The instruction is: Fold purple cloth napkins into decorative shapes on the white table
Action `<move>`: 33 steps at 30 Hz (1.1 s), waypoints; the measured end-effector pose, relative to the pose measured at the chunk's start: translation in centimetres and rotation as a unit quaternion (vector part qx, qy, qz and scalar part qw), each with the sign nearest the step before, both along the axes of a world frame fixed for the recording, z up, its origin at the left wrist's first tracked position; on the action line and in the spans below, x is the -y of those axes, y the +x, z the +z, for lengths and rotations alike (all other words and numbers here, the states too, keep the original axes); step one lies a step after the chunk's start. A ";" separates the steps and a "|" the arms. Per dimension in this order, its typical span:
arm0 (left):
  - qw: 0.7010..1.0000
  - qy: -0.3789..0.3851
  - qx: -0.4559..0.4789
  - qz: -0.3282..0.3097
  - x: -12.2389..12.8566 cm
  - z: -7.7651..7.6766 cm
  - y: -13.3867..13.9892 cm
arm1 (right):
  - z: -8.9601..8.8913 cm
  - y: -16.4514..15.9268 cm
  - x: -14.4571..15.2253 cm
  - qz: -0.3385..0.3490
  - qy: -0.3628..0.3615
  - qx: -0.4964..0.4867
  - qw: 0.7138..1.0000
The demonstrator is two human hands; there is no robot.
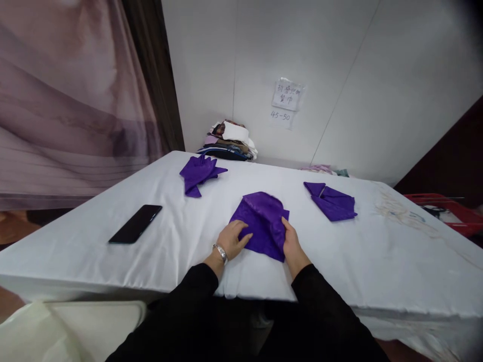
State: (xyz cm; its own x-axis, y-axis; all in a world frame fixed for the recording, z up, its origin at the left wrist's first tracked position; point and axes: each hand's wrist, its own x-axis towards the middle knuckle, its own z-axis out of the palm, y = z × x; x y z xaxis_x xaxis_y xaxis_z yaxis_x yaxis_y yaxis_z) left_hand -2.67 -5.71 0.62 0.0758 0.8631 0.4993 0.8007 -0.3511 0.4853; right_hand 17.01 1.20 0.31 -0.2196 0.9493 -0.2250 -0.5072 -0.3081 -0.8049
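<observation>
Your right hand [293, 245] grips the purple cloth [262, 221] by its right edge while your left hand [231, 239], loosely spread, touches its left side.

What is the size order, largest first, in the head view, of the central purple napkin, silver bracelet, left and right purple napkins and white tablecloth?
1. White tablecloth
2. Central purple napkin
3. Left purple napkin and right purple napkin: too alike to rank
4. Silver bracelet
</observation>
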 end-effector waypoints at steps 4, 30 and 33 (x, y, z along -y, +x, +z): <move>0.993 -0.071 -0.090 0.028 -0.7 -0.5 0.0 | 1.9 2.5 -1.0 -0.014 0.005 -0.030 0.999; 0.969 -0.138 -0.125 0.160 0.6 4.8 -11.5 | 3.9 14.9 1.1 -0.042 0.050 0.227 0.972; 0.976 -0.127 -0.091 0.148 -0.4 4.3 -10.2 | 1.9 15.0 0.6 -0.048 0.032 0.286 0.956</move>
State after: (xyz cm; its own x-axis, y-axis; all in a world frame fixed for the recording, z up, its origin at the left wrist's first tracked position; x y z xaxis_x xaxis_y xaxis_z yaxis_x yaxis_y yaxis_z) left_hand -12.89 -5.29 4.91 -0.1287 0.9550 0.2672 0.9301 0.0228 0.3665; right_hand 32.03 0.57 2.17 0.0118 0.9749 -0.2222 -0.0010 -0.2222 -0.9750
